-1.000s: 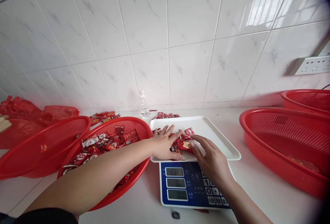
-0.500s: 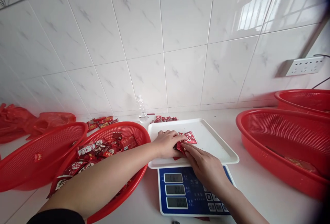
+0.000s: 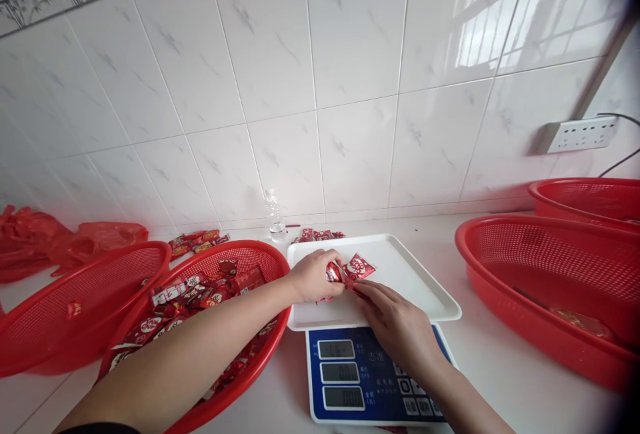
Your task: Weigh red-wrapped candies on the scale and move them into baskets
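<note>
Over the white tray (image 3: pixel 410 281) of the scale, my left hand (image 3: pixel 315 276) is closed around a small red packet (image 3: pixel 333 273) with white and silver print. My right hand (image 3: pixel 400 317) meets it from the right, fingers together on red packets; its fingertips partly hide what they pinch. Another red packet (image 3: pixel 359 266) with white lettering sticks out just beyond the fingers. Below the tray, the scale's blue panel (image 3: pixel 377 361) shows three displays, and my right wrist covers some of its keys.
At left, a red basket (image 3: pixel 280 257) holds many red packets, beside another red basket (image 3: pixel 163 254). Two more baskets (image 3: pixel 465 247) stand at right. Along the wall are a clear bottle (image 3: pixel 274 221), loose packets (image 3: pixel 320 235), red plastic bags (image 3: pixel 107 234) and a power strip (image 3: pixel 583 134).
My left hand has turned and shifted slightly left, baring the packet in its grip. The packet beyond my fingers has moved a little left. My right hand stays almost in place.
</note>
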A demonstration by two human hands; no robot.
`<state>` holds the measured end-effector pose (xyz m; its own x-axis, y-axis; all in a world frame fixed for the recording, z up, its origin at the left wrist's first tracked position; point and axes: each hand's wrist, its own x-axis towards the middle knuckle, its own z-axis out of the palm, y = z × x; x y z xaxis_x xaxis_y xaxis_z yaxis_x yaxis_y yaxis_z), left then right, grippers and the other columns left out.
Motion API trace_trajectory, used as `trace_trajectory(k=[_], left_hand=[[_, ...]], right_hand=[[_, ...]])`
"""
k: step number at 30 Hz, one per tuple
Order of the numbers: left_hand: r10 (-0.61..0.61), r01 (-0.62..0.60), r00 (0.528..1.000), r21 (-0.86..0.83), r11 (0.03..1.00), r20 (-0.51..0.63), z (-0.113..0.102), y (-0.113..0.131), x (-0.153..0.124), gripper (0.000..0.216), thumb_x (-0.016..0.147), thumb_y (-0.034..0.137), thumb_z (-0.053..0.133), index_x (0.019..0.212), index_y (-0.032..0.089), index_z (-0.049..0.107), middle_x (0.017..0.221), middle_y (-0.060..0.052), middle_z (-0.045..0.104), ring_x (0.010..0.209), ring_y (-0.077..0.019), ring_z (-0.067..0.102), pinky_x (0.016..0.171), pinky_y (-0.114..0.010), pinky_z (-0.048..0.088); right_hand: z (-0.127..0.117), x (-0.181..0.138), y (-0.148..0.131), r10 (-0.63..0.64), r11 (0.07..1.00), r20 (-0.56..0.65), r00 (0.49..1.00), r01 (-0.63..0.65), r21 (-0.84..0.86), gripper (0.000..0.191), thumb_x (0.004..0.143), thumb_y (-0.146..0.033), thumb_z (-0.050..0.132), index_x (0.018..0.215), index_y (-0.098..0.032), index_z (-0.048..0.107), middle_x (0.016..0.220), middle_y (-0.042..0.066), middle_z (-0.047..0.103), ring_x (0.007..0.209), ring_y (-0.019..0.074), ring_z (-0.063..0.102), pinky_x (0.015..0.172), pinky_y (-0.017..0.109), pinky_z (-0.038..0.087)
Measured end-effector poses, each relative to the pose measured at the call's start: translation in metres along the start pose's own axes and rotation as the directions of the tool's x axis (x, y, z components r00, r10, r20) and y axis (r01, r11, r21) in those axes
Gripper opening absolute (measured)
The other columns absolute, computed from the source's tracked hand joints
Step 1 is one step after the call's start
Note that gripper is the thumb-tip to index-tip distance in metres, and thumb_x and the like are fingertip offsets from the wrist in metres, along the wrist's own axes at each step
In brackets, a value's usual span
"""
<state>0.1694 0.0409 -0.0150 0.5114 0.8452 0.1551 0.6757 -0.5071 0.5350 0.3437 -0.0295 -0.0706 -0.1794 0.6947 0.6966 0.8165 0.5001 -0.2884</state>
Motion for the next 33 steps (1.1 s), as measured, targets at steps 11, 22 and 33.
trace_trajectory(k=[11,22,33], left_hand=[[-0.101,0.073,0.989,-0.239,0.968,-0.108,0.002,0.023,0.026,0.042,0.070,0.034,0.068,0.107,0.020,0.054,0.098,-0.005,0.062,0.091,-0.0197,0.059,0.082,-0.032,0.046],[0.039,-0.126,0.912,0.187,0.974,0.408,0.027,0.033,0.029,0.091,0.063,0.061,0.067,0.140,0.034,0.026,0.151,-0.011,0.015,0.138,-0.0411,0.004,0.103,-0.066,0.010],[0.171,-0.197,0.968,0.129,0.972,0.185,0.031,0.032,0.023,0.045,0.065,0.041,0.070,0.106,0.025,0.060,0.096,-0.005,0.061,0.096,-0.0278,0.054,0.087,-0.042,0.041]], right_hand=[[-0.004,0.001,0.002,0.212,0.952,-0.024,0.977,-0.201,0.232,0.015,0.089,-0.026,0.040,0.093,-0.023,0.054,0.092,0.006,0.067,0.073,0.0175,0.067,0.057,0.028,0.055],[-0.004,0.003,0.006,0.482,0.732,-0.055,0.874,-0.367,0.574,0.035,0.088,-0.040,0.045,0.117,-0.022,0.042,0.098,0.008,0.063,0.081,0.0181,0.066,0.071,0.037,0.057],[-0.003,0.000,0.007,0.504,0.630,-0.062,0.861,-0.318,0.709,0.037,0.086,-0.040,0.051,0.119,-0.025,0.045,0.098,0.007,0.060,0.089,0.0195,0.062,0.066,0.034,0.057]])
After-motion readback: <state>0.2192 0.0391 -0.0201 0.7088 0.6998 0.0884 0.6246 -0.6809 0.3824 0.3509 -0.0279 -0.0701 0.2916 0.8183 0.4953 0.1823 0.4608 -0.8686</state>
